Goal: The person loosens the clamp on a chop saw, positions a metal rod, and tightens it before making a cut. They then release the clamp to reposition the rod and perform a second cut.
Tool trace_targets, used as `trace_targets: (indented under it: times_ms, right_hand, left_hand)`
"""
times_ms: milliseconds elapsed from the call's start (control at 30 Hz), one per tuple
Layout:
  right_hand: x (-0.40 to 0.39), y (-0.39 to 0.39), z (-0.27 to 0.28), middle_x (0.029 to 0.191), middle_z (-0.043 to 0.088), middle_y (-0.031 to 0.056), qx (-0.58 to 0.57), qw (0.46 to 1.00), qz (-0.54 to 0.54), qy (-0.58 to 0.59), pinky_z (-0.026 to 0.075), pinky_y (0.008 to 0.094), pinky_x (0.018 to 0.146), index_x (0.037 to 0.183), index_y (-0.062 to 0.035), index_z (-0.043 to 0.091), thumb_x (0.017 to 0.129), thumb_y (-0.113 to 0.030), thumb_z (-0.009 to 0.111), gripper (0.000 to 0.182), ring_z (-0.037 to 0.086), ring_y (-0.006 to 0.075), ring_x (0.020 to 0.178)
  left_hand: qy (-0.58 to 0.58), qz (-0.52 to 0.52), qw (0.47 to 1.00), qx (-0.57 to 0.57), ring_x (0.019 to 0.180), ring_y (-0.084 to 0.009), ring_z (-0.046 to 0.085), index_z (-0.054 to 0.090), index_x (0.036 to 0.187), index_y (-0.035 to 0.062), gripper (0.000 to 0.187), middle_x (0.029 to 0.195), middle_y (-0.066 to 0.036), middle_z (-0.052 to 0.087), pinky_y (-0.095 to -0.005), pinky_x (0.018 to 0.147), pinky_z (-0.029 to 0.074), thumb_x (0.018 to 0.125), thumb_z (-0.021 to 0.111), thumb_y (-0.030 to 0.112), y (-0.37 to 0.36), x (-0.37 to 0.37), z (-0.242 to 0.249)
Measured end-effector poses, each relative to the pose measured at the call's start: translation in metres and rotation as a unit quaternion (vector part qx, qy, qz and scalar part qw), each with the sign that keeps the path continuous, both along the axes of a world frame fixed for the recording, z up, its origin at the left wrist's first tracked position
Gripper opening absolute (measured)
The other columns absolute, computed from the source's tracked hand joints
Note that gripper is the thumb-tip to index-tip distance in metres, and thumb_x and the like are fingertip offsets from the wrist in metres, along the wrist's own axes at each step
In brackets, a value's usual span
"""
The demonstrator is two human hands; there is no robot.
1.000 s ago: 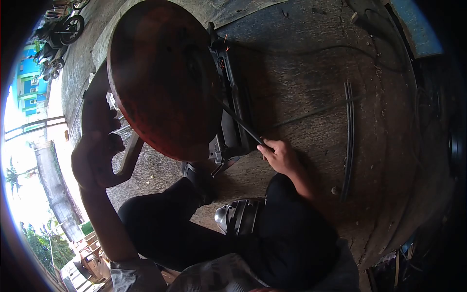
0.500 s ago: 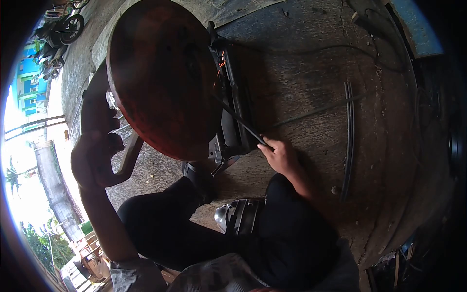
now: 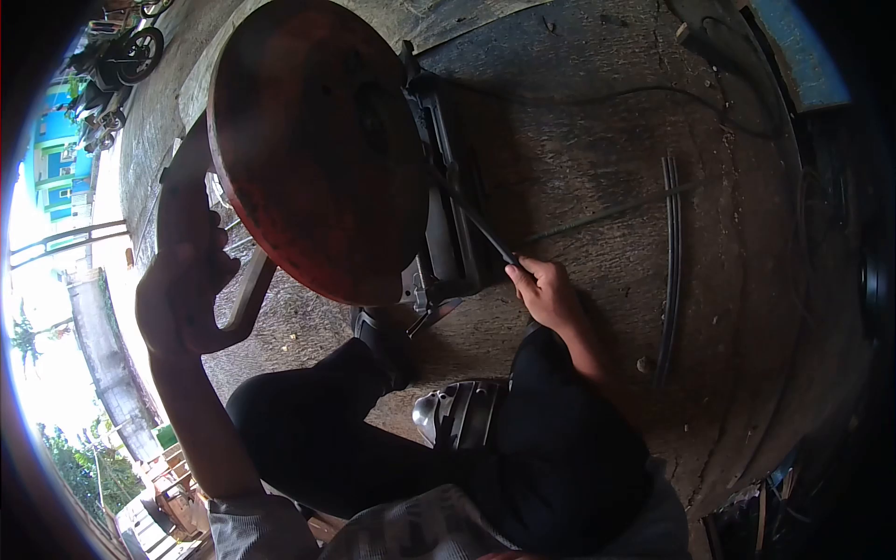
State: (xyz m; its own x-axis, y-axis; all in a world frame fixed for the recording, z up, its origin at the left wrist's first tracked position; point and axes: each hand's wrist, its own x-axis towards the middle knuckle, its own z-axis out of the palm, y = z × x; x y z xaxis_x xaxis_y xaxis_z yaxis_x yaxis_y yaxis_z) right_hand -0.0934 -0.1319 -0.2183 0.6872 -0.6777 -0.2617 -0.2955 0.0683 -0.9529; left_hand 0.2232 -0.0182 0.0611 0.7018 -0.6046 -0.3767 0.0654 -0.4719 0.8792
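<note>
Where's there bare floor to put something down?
Between the right hand and the loose rods there's bare floor. Another patch lies between the frame and those rods, below the cable. It's crowded around the disc: left hand, handle, held rod.

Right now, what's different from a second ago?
The orange sparks are gone. The right hand moved slightly right, pulling the rod away from the big round plate, still holding it. The left hand stayed at the handle; the bars on the floor stayed put.

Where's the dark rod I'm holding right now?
In the head view, the dark rod is just above and right of centre, slanting from your right hand up and left to the edge of the large reddish disc.
</note>
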Motion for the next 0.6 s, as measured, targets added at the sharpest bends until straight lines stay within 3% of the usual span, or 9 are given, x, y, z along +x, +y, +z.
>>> trace_targets:
  times_ms: [167, 267, 333, 467, 533, 567, 600]
  right_hand:
    - [-0.001, -0.001, -0.002, 0.051, 0.050, 0.0098, -0.014, 1.000, 0.001, -0.006, 0.036, 0.0294, 0.043, 0.103, 0.0046, 0.062, 0.091, -0.020, 0.057, 0.028, 0.049, 0.0123, 0.045]
    - [0.001, 0.001, -0.002, 0.052, 0.051, 0.0113, -0.045, 0.999, 0.007, -0.002, 0.037, 0.0301, 0.043, 0.101, 0.0049, 0.062, 0.090, -0.020, 0.058, 0.027, 0.049, 0.0145, 0.044]
    - [0.003, 0.002, -0.001, 0.053, 0.053, 0.0135, -0.036, 0.999, 0.004, -0.003, 0.038, 0.0308, 0.044, 0.099, 0.0052, 0.063, 0.088, -0.019, 0.060, 0.026, 0.051, 0.0171, 0.044]
    - [0.004, 0.004, -0.001, 0.055, 0.055, 0.0153, -0.056, 0.998, 0.003, -0.004, 0.039, 0.0313, 0.044, 0.098, 0.0059, 0.063, 0.087, -0.018, 0.060, 0.026, 0.053, 0.0196, 0.046]
    - [0.005, 0.005, 0.000, 0.058, 0.056, 0.0171, -0.046, 0.999, 0.003, 0.004, 0.039, 0.0316, 0.045, 0.098, 0.0065, 0.063, 0.087, -0.017, 0.061, 0.026, 0.055, 0.0217, 0.047]
    - [0.005, 0.005, 0.000, 0.058, 0.056, 0.0171, -0.046, 0.999, 0.004, 0.004, 0.039, 0.0316, 0.045, 0.098, 0.0065, 0.063, 0.087, -0.017, 0.061, 0.026, 0.055, 0.0217, 0.047]
    - [0.005, 0.006, -0.001, 0.058, 0.057, 0.0173, -0.042, 0.999, 0.003, 0.007, 0.040, 0.0315, 0.045, 0.098, 0.0065, 0.063, 0.087, -0.017, 0.061, 0.027, 0.056, 0.0221, 0.047]
  left_hand:
    - [-0.036, -0.028, 0.998, -0.035, 0.083, -0.0217, 0.058, 0.046, 0.121, -0.0049, 0.047, 0.105, -0.014, 0.057, -0.0369, 0.080, 0.046, 0.083, 0.053, 0.022, 0.009, 0.007, -0.010]
    - [0.016, -0.046, 0.999, -0.010, 0.080, -0.0226, 0.059, 0.047, 0.120, -0.0054, 0.047, 0.106, -0.015, 0.057, -0.0370, 0.079, 0.047, 0.082, 0.053, 0.023, 0.004, -0.002, 0.000]
    - [-0.214, -0.140, 0.961, 0.102, 0.078, -0.0233, 0.060, 0.046, 0.120, -0.0060, 0.048, 0.106, -0.015, 0.057, -0.0371, 0.077, 0.048, 0.082, 0.052, 0.023, 0.005, -0.003, -0.005]
    - [-0.086, -0.084, 0.993, 0.017, 0.079, -0.0238, 0.060, 0.046, 0.120, -0.0062, 0.048, 0.107, -0.016, 0.057, -0.0374, 0.078, 0.048, 0.082, 0.051, 0.023, 0.005, -0.004, -0.004]
    - [-0.310, -0.240, 0.902, 0.181, 0.080, -0.0246, 0.061, 0.047, 0.118, -0.0062, 0.047, 0.107, -0.016, 0.057, -0.0378, 0.079, 0.048, 0.082, 0.051, 0.023, 0.006, 0.000, -0.002]
    - [-0.309, -0.240, 0.902, 0.182, 0.080, -0.0246, 0.061, 0.047, 0.118, -0.0062, 0.047, 0.107, -0.016, 0.057, -0.0378, 0.079, 0.048, 0.082, 0.051, 0.023, 0.006, -0.001, -0.002]
    - [-0.237, -0.191, 0.944, 0.126, 0.080, -0.0247, 0.061, 0.047, 0.118, -0.0061, 0.046, 0.107, -0.016, 0.056, -0.0378, 0.079, 0.048, 0.082, 0.051, 0.023, 0.003, -0.004, -0.002]
